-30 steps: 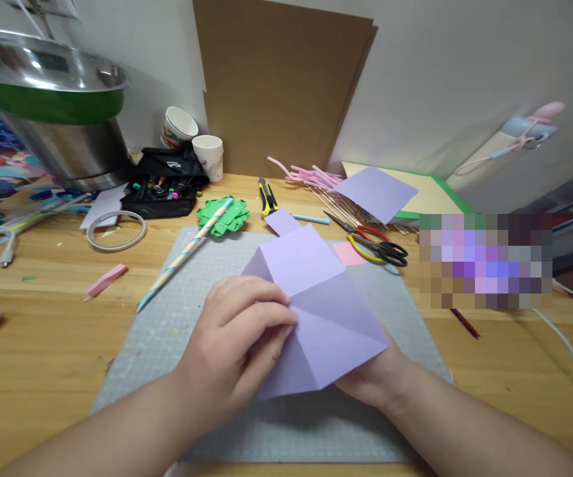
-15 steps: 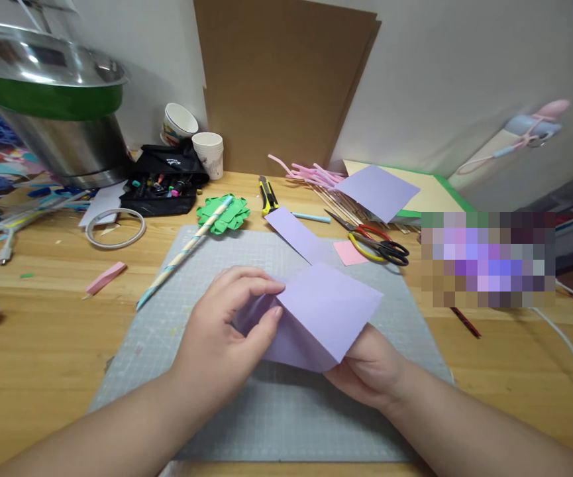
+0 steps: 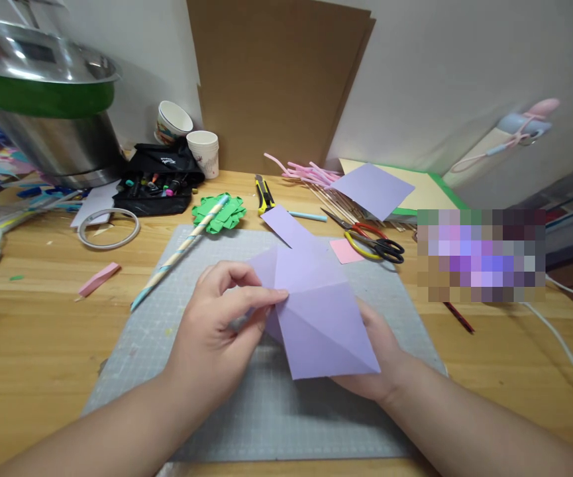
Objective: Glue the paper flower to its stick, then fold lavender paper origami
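A creased sheet of lilac paper [image 3: 316,311] is held a little above the grey cutting mat [image 3: 177,318]. My left hand [image 3: 219,331] pinches the sheet's left edge between thumb and fingers. My right hand [image 3: 378,358] holds the sheet from beneath on the right, mostly hidden by the paper. Just behind the sheet, a narrow lilac paper strip [image 3: 286,226] lies on the mat's far edge.
Red-and-yellow scissors [image 3: 373,244], a small pink square [image 3: 344,250], a yellow utility knife [image 3: 261,193], a green paper flower on a striped stick [image 3: 216,213], a tape ring [image 3: 108,228], a pen case [image 3: 154,182], paper cups [image 3: 204,152], a steel pot [image 3: 42,99], cardboard [image 3: 276,79] and another lilac sheet [image 3: 373,189] surround the mat.
The lilac sheet was folded shut between my hands, then turned and spread open again, its lower corner now pointing toward me. The view shifted slightly.
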Available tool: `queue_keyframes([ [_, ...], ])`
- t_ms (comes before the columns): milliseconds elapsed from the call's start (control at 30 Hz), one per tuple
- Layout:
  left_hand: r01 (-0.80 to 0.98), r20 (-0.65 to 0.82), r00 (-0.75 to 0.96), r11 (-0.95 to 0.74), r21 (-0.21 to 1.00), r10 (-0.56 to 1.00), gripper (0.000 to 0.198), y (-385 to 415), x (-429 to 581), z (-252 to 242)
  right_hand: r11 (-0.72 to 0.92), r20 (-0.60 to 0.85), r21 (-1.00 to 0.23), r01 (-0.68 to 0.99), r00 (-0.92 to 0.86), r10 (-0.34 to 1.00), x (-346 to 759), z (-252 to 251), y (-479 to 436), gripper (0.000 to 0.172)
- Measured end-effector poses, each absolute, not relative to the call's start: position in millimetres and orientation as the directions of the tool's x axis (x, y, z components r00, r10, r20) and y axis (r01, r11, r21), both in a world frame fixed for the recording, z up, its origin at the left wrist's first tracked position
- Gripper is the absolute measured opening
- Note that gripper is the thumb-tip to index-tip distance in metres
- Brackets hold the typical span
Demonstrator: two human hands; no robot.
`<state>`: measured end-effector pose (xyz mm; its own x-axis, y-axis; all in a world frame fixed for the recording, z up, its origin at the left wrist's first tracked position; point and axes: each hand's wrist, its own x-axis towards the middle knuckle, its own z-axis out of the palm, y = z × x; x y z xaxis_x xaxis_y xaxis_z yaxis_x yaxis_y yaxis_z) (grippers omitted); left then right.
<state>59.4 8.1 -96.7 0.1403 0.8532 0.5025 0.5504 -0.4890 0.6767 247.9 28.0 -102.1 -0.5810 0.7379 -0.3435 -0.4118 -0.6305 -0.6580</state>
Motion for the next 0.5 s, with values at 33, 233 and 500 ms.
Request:
queue_keyframes([
  [33, 0.549, 0.504, 0.146, -0.493, 0.675, 0.851, 0.035, 8.1, 59.3, -96.3, -0.637, -0.338, -0.657, -0.403, -0.597, 0.727, 248.4, -101.8, 27.5, 0.038],
  [233, 0.561, 0.550, 0.115, -0.511, 0.651, 0.827, 0.035, 9.3, 59.2, -93.7, -0.603, -0.147, -0.671, -0.432, -0.719, 0.680, 253.1, -100.3, 19.9, 0.076],
  [500, 0.531, 0.575, 0.146, -0.554, 0.641, 0.805, 0.032, 4.6, 57.2, -88.4, -0.592, -0.154, -0.702, -0.396, -0.727, 0.669, 256.2, -101.6, 16.9, 0.044],
])
